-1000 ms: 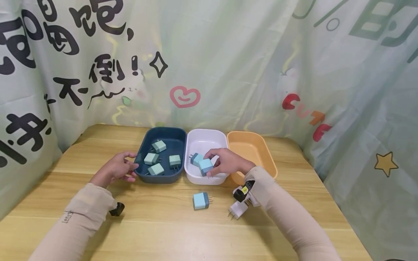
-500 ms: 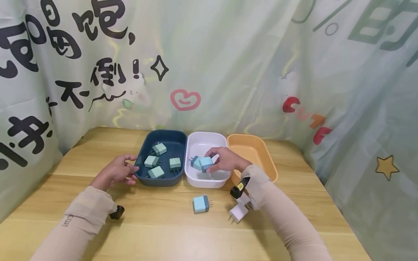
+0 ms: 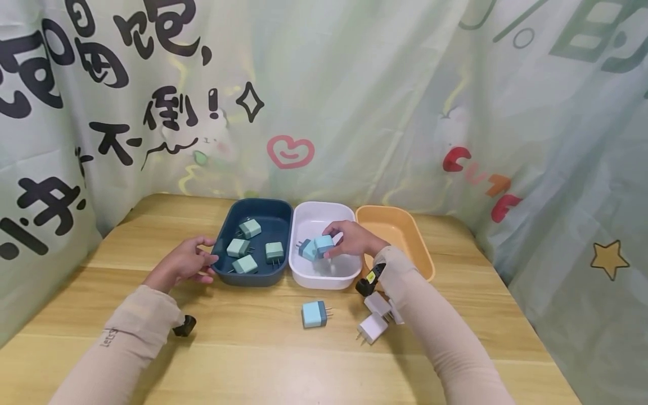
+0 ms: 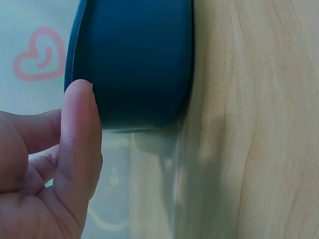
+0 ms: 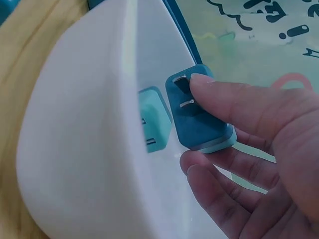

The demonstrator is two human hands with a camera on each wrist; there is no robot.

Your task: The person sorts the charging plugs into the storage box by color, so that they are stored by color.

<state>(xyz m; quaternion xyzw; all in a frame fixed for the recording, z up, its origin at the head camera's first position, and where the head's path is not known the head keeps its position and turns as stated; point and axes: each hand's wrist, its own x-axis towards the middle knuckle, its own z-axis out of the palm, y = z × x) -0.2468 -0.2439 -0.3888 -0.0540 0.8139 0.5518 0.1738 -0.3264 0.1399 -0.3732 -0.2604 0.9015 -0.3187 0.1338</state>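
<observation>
My right hand [image 3: 351,239] pinches a light-blue charger plug [image 3: 324,244] with a darker blue prong face over the white tray [image 3: 324,279]. In the right wrist view, the held charger plug [image 5: 199,117] shows its metal prongs, with my thumb along one edge and fingers on the other. Another blue charger plug [image 3: 307,250] lies in the white tray, just left of it. My left hand [image 3: 182,261] is at the left side of the dark blue tray [image 3: 253,279], its straight thumb [image 4: 79,129] touching the tray by the rim. Several pale green charger plugs [image 3: 245,264] lie in that tray.
A third blue charger plug [image 3: 314,314] rests on the wooden table [image 3: 243,349], in front of the white tray. White charger plugs [image 3: 372,328] are clustered to its right, partly under my right forearm. An orange tray [image 3: 395,222] stands right of the white one. A printed curtain [image 3: 364,112] hangs behind.
My right hand keeps the blue charger plug over the white tray and has moved slightly up and right in the head view. My left hand stays at the dark blue tray.
</observation>
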